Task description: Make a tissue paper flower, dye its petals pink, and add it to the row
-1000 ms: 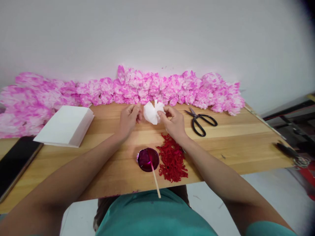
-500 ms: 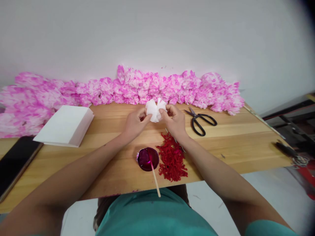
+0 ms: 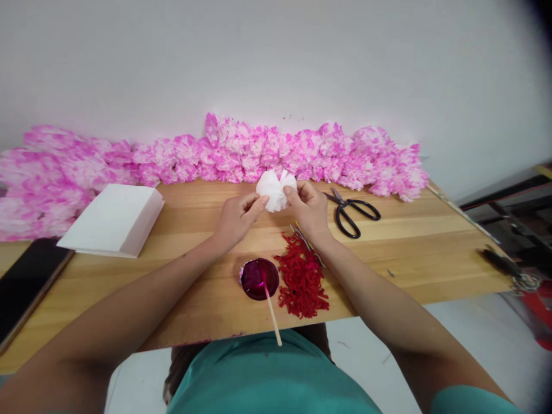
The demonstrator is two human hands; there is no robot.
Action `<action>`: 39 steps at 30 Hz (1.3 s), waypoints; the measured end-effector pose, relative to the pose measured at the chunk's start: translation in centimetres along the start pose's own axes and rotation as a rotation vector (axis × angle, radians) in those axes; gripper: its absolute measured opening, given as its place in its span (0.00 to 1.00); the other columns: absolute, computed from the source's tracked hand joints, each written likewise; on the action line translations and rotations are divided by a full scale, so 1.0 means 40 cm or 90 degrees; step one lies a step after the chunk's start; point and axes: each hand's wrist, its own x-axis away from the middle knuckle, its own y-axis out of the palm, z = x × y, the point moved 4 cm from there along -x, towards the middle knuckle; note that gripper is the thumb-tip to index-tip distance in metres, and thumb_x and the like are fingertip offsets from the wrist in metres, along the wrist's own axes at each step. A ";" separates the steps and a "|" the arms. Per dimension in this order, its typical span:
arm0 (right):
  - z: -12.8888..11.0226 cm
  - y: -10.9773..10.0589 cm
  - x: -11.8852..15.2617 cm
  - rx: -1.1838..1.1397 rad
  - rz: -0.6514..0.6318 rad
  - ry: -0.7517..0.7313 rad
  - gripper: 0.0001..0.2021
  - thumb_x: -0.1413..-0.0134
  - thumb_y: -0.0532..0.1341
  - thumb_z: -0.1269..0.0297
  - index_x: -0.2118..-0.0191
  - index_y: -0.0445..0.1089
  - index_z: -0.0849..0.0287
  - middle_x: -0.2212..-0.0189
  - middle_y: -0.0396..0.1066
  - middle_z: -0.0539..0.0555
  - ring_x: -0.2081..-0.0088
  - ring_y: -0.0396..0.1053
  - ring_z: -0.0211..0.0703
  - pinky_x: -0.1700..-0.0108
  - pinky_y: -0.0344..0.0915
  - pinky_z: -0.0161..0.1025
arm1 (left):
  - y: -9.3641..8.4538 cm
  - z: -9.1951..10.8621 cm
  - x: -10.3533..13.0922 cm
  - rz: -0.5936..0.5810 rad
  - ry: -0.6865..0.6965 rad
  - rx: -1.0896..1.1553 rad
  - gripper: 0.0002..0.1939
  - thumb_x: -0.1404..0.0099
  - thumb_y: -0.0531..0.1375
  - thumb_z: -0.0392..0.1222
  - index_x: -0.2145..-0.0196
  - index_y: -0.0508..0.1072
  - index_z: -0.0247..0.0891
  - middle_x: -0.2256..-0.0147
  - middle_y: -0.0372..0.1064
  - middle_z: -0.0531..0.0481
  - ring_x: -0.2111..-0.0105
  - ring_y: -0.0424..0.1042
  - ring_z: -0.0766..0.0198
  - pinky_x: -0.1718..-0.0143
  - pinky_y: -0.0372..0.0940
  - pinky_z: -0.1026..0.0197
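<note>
A white tissue paper flower (image 3: 274,191), its layers fanned out and pinched in toward the middle, is held just above the table between both hands. My left hand (image 3: 241,215) grips its left lower edge between thumb and fingers. On the other side, my right hand (image 3: 309,207) pinches its right part, thumb in front. Below the hands sits a small round dish of dark magenta dye (image 3: 259,280), and a wooden stick (image 3: 273,319) leans out over its rim. Beside it lies a heap of red yarn pieces (image 3: 302,279), with thin wires at its top partly under my right wrist.
Black-handled scissors (image 3: 351,213) lie right of my right hand. A stack of white paper (image 3: 114,221) and a dark phone (image 3: 32,287) are on the left. Pink-and-white paper flowers (image 3: 259,150) line the wall along the table (image 3: 414,253). A dark-handled tool (image 3: 502,261) rests at the right edge.
Both hands have shifted slightly right with the white paper flower. Its layers look a little more spread, and more of the wires by the red yarn shows.
</note>
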 end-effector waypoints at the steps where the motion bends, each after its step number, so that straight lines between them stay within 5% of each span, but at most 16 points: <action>1: 0.000 0.002 0.001 -0.004 -0.004 -0.003 0.10 0.45 0.62 0.57 0.71 0.66 0.55 0.78 0.64 0.45 0.74 0.61 0.36 0.70 0.59 0.37 | 0.007 -0.007 -0.001 -0.005 -0.009 -0.001 0.23 0.34 0.55 0.53 0.81 0.63 0.37 0.82 0.55 0.56 0.79 0.55 0.70 0.76 0.50 0.65; 7: -0.001 0.007 0.002 -0.041 -0.029 -0.004 0.09 0.45 0.63 0.56 0.68 0.69 0.55 0.76 0.70 0.47 0.73 0.66 0.37 0.68 0.63 0.37 | 0.033 -0.043 -0.012 -0.023 -0.085 0.096 0.12 0.41 0.60 0.48 0.73 0.71 0.36 0.80 0.59 0.57 0.79 0.56 0.71 0.77 0.49 0.66; 16: -0.017 -0.004 0.002 0.033 -0.052 -0.015 0.20 0.38 0.55 0.44 0.67 0.73 0.55 0.71 0.74 0.52 0.68 0.69 0.41 0.63 0.65 0.40 | 0.016 -0.039 -0.015 0.011 -0.125 0.185 0.14 0.41 0.61 0.50 0.75 0.66 0.37 0.82 0.60 0.57 0.82 0.56 0.73 0.81 0.50 0.68; 25: 0.001 0.004 -0.002 0.103 -0.042 -0.002 0.07 0.47 0.62 0.58 0.68 0.70 0.56 0.75 0.65 0.46 0.72 0.61 0.37 0.68 0.58 0.36 | 0.028 -0.035 -0.013 -0.026 -0.096 0.184 0.09 0.41 0.60 0.46 0.72 0.68 0.38 0.81 0.60 0.58 0.81 0.58 0.72 0.80 0.53 0.68; 39: 0.016 -0.007 -0.013 0.051 -0.019 0.021 0.08 0.47 0.61 0.58 0.70 0.67 0.56 0.76 0.63 0.46 0.72 0.61 0.37 0.67 0.58 0.37 | 0.002 -0.036 -0.016 0.005 -0.146 0.186 0.06 0.41 0.59 0.42 0.71 0.66 0.38 0.82 0.62 0.57 0.82 0.59 0.71 0.79 0.54 0.67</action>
